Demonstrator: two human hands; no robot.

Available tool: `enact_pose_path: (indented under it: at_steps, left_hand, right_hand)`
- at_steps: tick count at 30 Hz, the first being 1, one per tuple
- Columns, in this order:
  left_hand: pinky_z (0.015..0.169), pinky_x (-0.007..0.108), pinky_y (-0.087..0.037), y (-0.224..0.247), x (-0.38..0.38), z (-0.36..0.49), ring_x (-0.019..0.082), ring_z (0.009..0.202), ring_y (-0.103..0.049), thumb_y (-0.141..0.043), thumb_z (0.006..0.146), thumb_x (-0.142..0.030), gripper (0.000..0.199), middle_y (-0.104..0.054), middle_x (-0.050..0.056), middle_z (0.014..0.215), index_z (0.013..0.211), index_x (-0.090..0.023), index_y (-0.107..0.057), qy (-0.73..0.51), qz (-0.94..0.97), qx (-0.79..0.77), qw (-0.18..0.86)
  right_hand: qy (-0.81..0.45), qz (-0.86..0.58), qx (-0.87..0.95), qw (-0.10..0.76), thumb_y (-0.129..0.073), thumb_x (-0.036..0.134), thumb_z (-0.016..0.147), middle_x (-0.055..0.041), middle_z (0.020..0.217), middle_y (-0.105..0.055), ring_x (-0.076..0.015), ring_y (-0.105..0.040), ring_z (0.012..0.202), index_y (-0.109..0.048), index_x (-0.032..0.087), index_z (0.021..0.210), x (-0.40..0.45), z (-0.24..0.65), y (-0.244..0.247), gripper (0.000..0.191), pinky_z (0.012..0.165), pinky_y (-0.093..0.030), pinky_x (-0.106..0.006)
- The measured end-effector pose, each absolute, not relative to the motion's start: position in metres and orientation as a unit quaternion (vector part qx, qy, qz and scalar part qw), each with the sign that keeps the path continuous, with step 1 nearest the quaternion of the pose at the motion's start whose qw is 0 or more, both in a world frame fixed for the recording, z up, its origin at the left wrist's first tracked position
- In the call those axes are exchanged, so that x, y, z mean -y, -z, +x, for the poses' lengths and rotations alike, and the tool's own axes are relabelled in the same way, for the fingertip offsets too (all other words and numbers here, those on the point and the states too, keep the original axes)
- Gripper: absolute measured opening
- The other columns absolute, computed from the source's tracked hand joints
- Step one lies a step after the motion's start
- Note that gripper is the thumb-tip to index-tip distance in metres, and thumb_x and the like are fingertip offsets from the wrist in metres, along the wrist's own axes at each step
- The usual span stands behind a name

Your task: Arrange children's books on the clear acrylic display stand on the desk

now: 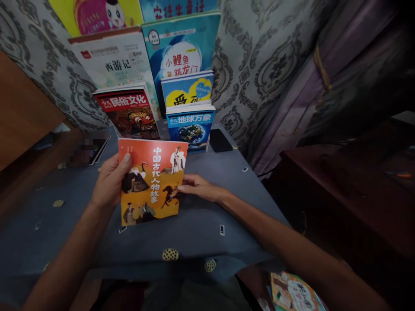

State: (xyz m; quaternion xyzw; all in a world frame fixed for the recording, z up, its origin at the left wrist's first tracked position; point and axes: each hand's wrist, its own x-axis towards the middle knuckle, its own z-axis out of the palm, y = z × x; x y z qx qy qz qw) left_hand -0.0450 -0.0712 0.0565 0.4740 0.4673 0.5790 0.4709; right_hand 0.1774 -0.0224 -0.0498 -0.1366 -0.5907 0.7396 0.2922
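An orange book (152, 181) with white Chinese characters and painted figures is held upright above the blue tablecloth, its cover facing me. My left hand (112, 179) grips its left edge, thumb on the cover. At the right edge, my right hand (197, 188) pinches the book between thumb and fingers. Just behind it stand a red-covered book (132, 114) and a blue book with a globe picture (189, 129). Farther back rise a pale book (113, 60), a teal book (181, 47) and a blue-and-yellow book (188, 91).
A black phone (220, 140) lies right of the standing books on the tablecloth (201, 233). More books (293, 291) lie low at the bottom right. A blurred item (84, 151) is at the left. Patterned curtain (259, 47) hangs behind; a dark red surface (343, 198) is at right.
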Motion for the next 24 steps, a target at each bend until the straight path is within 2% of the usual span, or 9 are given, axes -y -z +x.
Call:
enact_pose_path:
  at_steps: [2, 5, 8, 11, 13, 16, 18, 21, 24]
  left_hand:
    - [0.076, 0.036, -0.064, -0.045, 0.060, -0.044, 0.027, 0.089, -0.075, -0.072, 0.081, -0.049, 0.037, -0.077, 0.006, 0.086, 0.102, -0.018, -0.071, -0.590, 0.418, -0.458, 0.517]
    - [0.081, 0.038, -0.063, -0.015, 0.039, -0.047, 0.027, 0.091, -0.075, -0.062, 0.088, -0.053, 0.042, -0.078, 0.009, 0.090, 0.107, -0.016, -0.068, -0.585, 0.327, -0.455, 0.586]
    - [0.077, 0.038, -0.063, 0.019, 0.020, -0.053, 0.025, 0.080, -0.075, -0.062, 0.089, -0.049, 0.036, -0.076, 0.009, 0.081, 0.099, -0.015, -0.066, -0.590, 0.263, -0.493, 0.583]
    - [0.069, 0.032, -0.061, 0.045, 0.008, -0.057, 0.019, 0.068, -0.073, -0.066, 0.086, -0.039, 0.023, -0.074, 0.004, 0.075, 0.090, -0.017, -0.063, -0.588, 0.275, -0.545, 0.530]
    - [0.067, 0.027, -0.059, 0.055, 0.003, -0.060, 0.016, 0.067, -0.070, -0.067, 0.081, -0.033, 0.019, -0.073, 0.001, 0.076, 0.090, -0.018, -0.062, -0.585, 0.311, -0.556, 0.503]
    - [0.073, 0.026, -0.057, 0.063, -0.001, -0.068, 0.015, 0.075, -0.069, -0.067, 0.077, -0.029, 0.028, -0.072, 0.001, 0.084, 0.102, -0.018, -0.062, -0.573, 0.361, -0.569, 0.467]
    - [0.085, 0.031, -0.056, 0.066, -0.001, -0.075, 0.018, 0.089, -0.069, -0.063, 0.079, -0.030, 0.033, -0.072, 0.003, 0.095, 0.109, -0.018, -0.063, -0.542, 0.431, -0.593, 0.411]
    - [0.104, 0.042, -0.047, 0.068, 0.001, -0.085, 0.025, 0.113, -0.062, -0.055, 0.083, -0.029, 0.032, -0.069, 0.009, 0.115, 0.112, -0.018, -0.065, -0.455, 0.589, -0.612, 0.267]
    - [0.109, 0.049, -0.042, 0.069, 0.006, -0.090, 0.029, 0.121, -0.057, -0.048, 0.086, -0.024, 0.038, -0.065, 0.014, 0.124, 0.119, -0.015, -0.062, -0.375, 0.685, -0.603, 0.160]
  right_hand:
    - [-0.741, -0.161, 0.586, 0.285, -0.074, 0.054, 0.082, -0.0057, 0.103, -0.074, -0.0157, -0.069, 0.094, -0.070, 0.017, 0.109, 0.024, 0.176, 0.051, 0.046, 0.089, -0.055, -0.032]
    - [-0.739, -0.209, 0.563, 0.306, -0.073, 0.055, 0.082, -0.0067, 0.099, -0.075, -0.0134, -0.070, 0.084, -0.069, 0.015, 0.106, 0.023, 0.177, 0.051, 0.046, 0.071, -0.056, -0.024]
    - [-0.739, -0.260, 0.532, 0.321, -0.075, 0.049, 0.082, -0.0064, 0.096, -0.076, -0.0127, -0.071, 0.080, -0.066, 0.016, 0.110, 0.019, 0.177, 0.051, 0.044, 0.062, -0.054, -0.019]
    - [-0.738, -0.313, 0.515, 0.303, -0.077, 0.042, 0.081, -0.0054, 0.090, -0.076, -0.0127, -0.071, 0.072, -0.063, 0.016, 0.108, 0.015, 0.179, 0.053, 0.040, 0.056, -0.054, -0.018]
    - [-0.737, -0.340, 0.511, 0.283, -0.077, 0.039, 0.082, -0.0048, 0.088, -0.076, -0.0127, -0.071, 0.068, -0.062, 0.017, 0.104, 0.013, 0.181, 0.055, 0.035, 0.053, -0.055, -0.019]
    - [-0.736, -0.366, 0.509, 0.255, -0.076, 0.039, 0.083, -0.0044, 0.085, -0.076, -0.0135, -0.071, 0.065, -0.061, 0.018, 0.101, 0.011, 0.183, 0.057, 0.031, 0.051, -0.057, -0.020]
    - [-0.733, -0.375, 0.514, 0.239, -0.076, 0.040, 0.083, -0.0043, 0.083, -0.076, -0.0141, -0.071, 0.063, -0.060, 0.018, 0.100, 0.010, 0.184, 0.058, 0.033, 0.049, -0.057, -0.021]
    - [-0.719, -0.389, 0.535, 0.215, -0.077, 0.045, 0.081, -0.0041, 0.081, -0.076, -0.0136, -0.070, 0.059, -0.059, 0.017, 0.099, 0.009, 0.185, 0.057, 0.037, 0.045, -0.055, -0.020]
    - [-0.688, -0.409, 0.573, 0.177, -0.076, 0.049, 0.079, -0.0023, 0.071, -0.073, -0.0137, -0.067, 0.053, -0.059, 0.018, 0.091, 0.006, 0.192, 0.054, 0.038, 0.044, -0.053, -0.022]
